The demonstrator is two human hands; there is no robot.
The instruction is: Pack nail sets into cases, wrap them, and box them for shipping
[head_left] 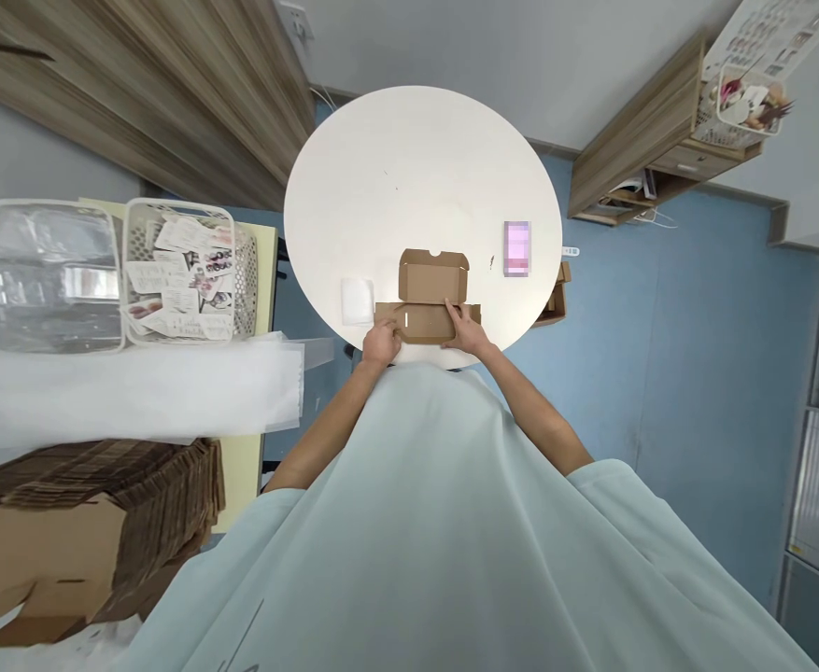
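Observation:
A brown cardboard box [429,324] lies on the white round table near my body, its lid panel [432,283] raised on the far side with the flaps out. At the box's left end, my left hand [382,343] is closed, fingers curled on the near left corner and side flap. My right hand [468,331] grips the right end, one finger reaching over the inside toward the lid crease and the others at the near edge. A folded white sheet or pouch [358,301] rests just left of the box.
On the round table [416,140], a pixelated pink rectangle [517,249] lies to the right. At left, a side table [241,485] bears a basket of printed cards [185,271], a basket of clear plastic packs [51,271], white sheeting [129,387] and stacked flat cardboard [101,523].

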